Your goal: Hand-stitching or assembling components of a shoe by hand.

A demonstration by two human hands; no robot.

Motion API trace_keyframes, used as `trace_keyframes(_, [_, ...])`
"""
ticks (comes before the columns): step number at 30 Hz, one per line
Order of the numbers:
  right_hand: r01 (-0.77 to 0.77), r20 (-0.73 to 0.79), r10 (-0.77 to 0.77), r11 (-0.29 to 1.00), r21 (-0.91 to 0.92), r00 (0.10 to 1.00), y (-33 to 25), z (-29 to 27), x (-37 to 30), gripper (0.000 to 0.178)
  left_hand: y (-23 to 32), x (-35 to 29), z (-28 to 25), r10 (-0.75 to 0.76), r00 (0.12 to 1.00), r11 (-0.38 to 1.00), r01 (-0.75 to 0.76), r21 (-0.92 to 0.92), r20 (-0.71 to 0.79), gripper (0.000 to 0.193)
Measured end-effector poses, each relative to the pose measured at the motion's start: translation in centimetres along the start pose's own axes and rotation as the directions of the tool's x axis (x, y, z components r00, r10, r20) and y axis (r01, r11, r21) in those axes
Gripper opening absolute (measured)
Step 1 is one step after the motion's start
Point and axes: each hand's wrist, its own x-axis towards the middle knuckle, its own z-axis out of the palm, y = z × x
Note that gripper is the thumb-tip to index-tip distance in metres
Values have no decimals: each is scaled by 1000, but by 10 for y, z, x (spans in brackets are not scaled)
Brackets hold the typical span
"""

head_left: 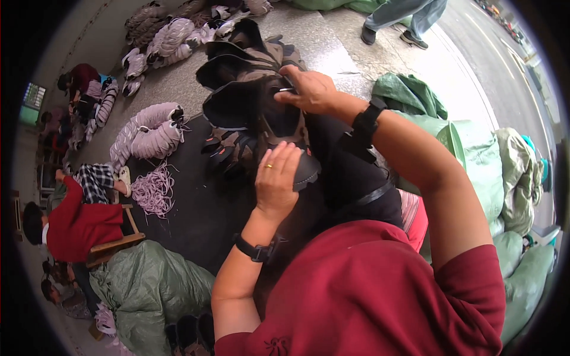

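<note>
A dark grey and brown shoe upper (307, 170) is in front of me, its toe toward my body. My left hand (276, 185) is closed over its toe end, with the fingers together on top and the thumb hidden. Over the far, opening end is my right hand (313, 92), thumb and forefinger bent inward. A small pale, shiny thing (287, 90) shows at those fingers; its kind is too small to tell. Just beyond, a fanned row of similar shoe uppers (240, 62) with black linings lies bundled together.
Bundles of pale pink shoe uppers (155, 139) and a heap of pink laces (153, 191) lie to the left. A person in red (83, 222) sits on a wooden chair there. Green sacks (148, 285) stand near left, more sacks (475, 166) at right. Someone's legs (404, 18) show far right.
</note>
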Motion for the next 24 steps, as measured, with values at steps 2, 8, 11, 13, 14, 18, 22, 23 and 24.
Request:
trace_keyframes(2, [-92, 4, 92, 995, 38, 996, 6, -8, -16, 54, 2, -3, -3, -4, 1000, 999, 4, -50, 5, 52])
trace_keyframes(8, [-82, 264, 1, 952, 296, 965, 44, -32, -92, 29, 14, -16, -15, -56, 998, 992, 51, -116, -43, 57])
trace_keyframes(11, [-39, 338, -77, 945, 324, 938, 42, -37, -146, 19, 26, -31, -26, -58, 995, 994, 50, -102, -79, 44])
trace_keyframes(13, [-5, 384, -143, 934, 358, 912, 34, -38, -178, 14, 31, -34, -32, -11, 997, 991, 2, -135, -71, 28])
trace_keyframes(14, [39, 418, -212, 921, 387, 883, 29, -37, -190, 10, 32, -37, -35, 3, 1000, 979, 0, -203, 15, 22])
trace_keyframes(18, [150, 426, -311, 917, 370, 849, 19, -23, -213, 10, 53, -44, -32, -43, 984, 951, 94, -296, 172, 14])
trace_keyframes(22, [88, 512, -263, 936, 341, 818, 16, -17, -211, 11, 65, -44, -24, -107, 934, 925, 219, -311, 340, 10])
trace_keyframes(23, [95, 486, -268, 931, 351, 832, 17, -14, -212, 10, 65, -46, -21, -112, 924, 927, 230, -295, 366, 10])
trace_keyframes(24, [101, 460, -271, 927, 360, 845, 18, -13, -213, 9, 67, -46, -19, -110, 923, 928, 228, -294, 370, 10])
